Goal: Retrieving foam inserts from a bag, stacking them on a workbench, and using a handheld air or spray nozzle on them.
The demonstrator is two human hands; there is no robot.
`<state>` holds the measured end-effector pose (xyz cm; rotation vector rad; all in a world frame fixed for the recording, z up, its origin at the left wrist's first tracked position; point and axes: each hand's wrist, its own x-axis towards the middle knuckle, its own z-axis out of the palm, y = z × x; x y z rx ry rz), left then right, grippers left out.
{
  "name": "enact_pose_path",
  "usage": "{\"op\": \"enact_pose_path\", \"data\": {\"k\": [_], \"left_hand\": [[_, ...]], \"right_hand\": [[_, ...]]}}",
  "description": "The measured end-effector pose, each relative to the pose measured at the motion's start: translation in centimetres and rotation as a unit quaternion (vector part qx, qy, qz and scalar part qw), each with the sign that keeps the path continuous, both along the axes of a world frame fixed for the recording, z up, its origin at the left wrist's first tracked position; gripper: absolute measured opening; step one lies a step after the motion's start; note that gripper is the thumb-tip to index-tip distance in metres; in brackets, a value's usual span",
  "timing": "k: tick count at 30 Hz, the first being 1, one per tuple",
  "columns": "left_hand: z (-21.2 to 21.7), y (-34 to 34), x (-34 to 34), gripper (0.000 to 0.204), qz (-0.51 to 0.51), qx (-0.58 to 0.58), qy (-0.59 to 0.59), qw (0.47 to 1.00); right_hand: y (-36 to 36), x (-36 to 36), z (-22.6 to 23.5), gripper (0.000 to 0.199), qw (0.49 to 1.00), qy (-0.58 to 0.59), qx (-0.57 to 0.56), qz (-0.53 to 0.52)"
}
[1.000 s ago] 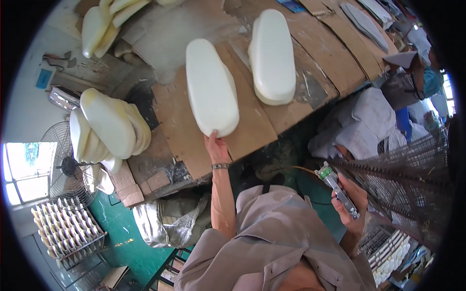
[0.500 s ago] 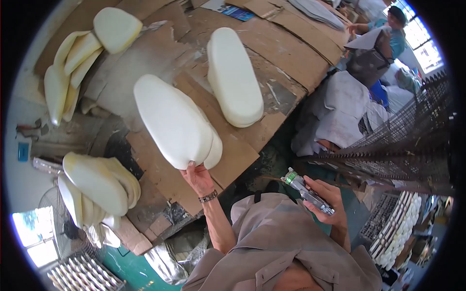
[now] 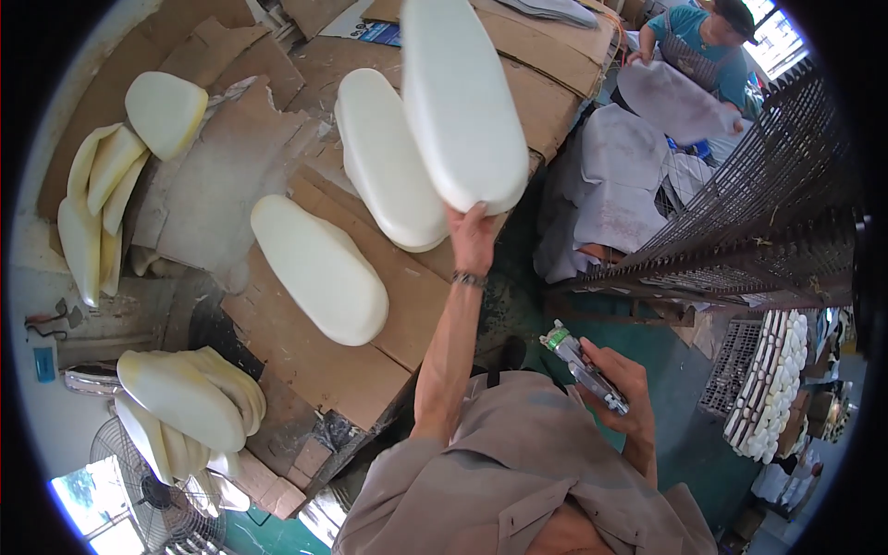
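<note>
My left hand (image 3: 471,242) grips the near end of a long, rounded cream-white foam pad (image 3: 464,111), thumb on top. The pad is held up over the table's right side, and its far end runs out at the top of the view. Partly behind it lies a second foam pad (image 3: 384,157) on the table. A third pad (image 3: 319,273) rests on cardboard, left of my forearm. My right hand (image 3: 622,387) is closed round a small silver hand tool with a green end (image 3: 583,368), held beside my body, right of the table.
Cardboard sheets (image 3: 324,370) cover the table. More foam pads (image 3: 190,393) are piled at its left, others (image 3: 97,194) at the far left. A dark mesh rack (image 3: 740,213) and grey-white covered bundles (image 3: 620,176) stand right. A co-worker (image 3: 698,55) handles a grey sheet; a fan (image 3: 153,490) stands lower left.
My left hand has carried its pad up and to the right, uncovering the one on the cardboard. The right hand keeps its tool. The co-worker now spreads out a grey sheet.
</note>
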<state>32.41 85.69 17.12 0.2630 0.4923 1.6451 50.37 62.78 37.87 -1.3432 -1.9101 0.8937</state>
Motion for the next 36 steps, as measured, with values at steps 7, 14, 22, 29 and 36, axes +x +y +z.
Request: {"op": "enact_pose_path", "data": {"k": [7,14,22,29,36], "left_hand": [[-11.7,4.4,6.5,0.06,0.003,-0.158,-0.031,0.987],[-16.1,-1.1,5.2,0.059,-0.068,-0.194,0.049,0.977],[-15.3,-21.3,-8.1,0.063,-0.266,-0.221,0.164,0.924],[-11.1,-31.6,-14.3,0.051,-0.063,-0.323,0.211,0.92],[-8.5,-22.5,-19.5,0.053,0.292,-0.318,0.161,0.888]], "right_hand": [[-2.7,1.8,0.6,0.068,0.999,-0.018,-0.017,-0.039],[-1.0,0.0,1.5,0.071,0.995,0.034,-0.017,0.095],[3.7,-4.8,1.1,0.073,0.969,0.061,-0.001,0.239],[5.2,-7.3,1.7,0.056,0.982,0.044,0.005,0.181],[5.4,-8.2,1.7,0.053,0.975,0.035,0.004,0.219]]}}
